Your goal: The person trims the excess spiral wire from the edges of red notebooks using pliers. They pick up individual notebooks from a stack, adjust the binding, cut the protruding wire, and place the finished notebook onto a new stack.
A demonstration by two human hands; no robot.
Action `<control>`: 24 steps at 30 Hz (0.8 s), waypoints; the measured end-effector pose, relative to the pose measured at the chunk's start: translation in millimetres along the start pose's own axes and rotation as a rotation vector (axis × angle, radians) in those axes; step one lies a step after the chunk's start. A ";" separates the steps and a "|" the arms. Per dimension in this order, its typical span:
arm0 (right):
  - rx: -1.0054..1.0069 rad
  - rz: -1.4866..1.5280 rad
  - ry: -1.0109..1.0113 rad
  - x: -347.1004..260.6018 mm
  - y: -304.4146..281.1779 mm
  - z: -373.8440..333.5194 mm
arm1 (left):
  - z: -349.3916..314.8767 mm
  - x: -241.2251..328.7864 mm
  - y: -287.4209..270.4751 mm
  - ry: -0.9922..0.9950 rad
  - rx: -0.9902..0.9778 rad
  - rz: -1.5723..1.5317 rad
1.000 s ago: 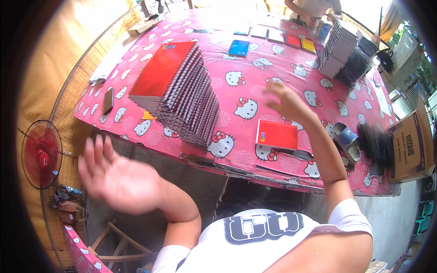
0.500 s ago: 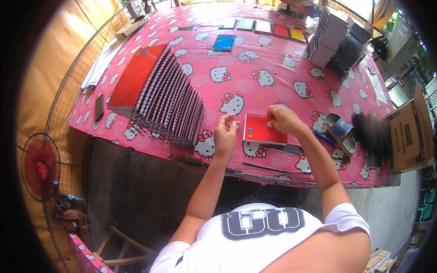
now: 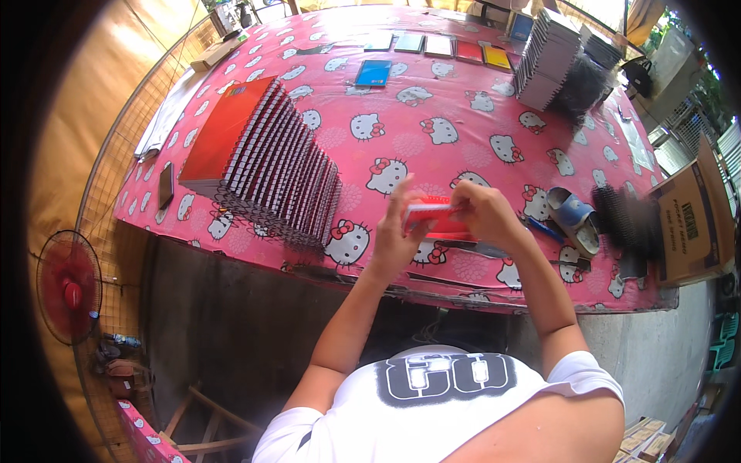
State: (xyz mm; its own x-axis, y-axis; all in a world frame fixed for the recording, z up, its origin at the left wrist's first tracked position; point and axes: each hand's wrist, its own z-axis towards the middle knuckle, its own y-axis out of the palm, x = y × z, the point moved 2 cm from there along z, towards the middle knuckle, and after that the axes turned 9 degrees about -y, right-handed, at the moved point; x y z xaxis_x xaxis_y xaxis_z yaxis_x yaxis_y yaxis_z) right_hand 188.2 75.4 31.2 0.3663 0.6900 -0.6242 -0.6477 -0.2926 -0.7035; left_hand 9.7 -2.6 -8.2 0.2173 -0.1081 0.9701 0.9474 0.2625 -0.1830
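A small red notebook (image 3: 449,228) is tilted up off the pink table near its front edge, showing a pale edge. My right hand (image 3: 488,216) pinches its upper right part. My left hand (image 3: 397,238) is closed around the left end, thumb on the near side and fingers raised behind; they are slightly blurred. To the left stands a tall stack of red spiral notebooks (image 3: 235,127), its coil edges facing right. A blue pen (image 3: 545,229) lies just right of my right hand, beside a blue and grey slipper (image 3: 574,219).
Black wire coils (image 3: 620,220) and a cardboard box (image 3: 689,220) sit at the right edge. More stacked notebooks (image 3: 546,62) stand far right. A blue notebook (image 3: 373,73) lies before a row of coloured ones. A phone (image 3: 166,185) lies far left, above a red fan (image 3: 69,285).
The red notebook, flat on the table before, is now tilted up. My left hand has moved right and up onto its left end. My right hand stays at its upper right part.
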 end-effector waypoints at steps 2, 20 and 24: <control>0.075 -0.063 -0.111 -21.5 -4.2 -2.9 | 0.6 -0.6 2.2 0.134 -0.126 -0.060; 0.240 0.256 0.182 42.4 46.5 -33.3 | 1.9 26.8 46.9 0.306 0.166 0.744; 0.439 -0.252 0.111 61.0 -78.7 -67.6 | 12.2 14.7 37.0 0.242 0.146 0.539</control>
State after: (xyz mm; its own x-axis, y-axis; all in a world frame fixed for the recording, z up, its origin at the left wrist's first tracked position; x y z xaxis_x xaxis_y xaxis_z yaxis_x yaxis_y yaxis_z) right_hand 306.6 95.8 25.6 0.5999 0.6221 -0.5030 -0.7410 0.1952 -0.6425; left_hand 45.1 17.2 1.3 0.7210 -0.1336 0.6799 0.6506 0.4680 -0.5981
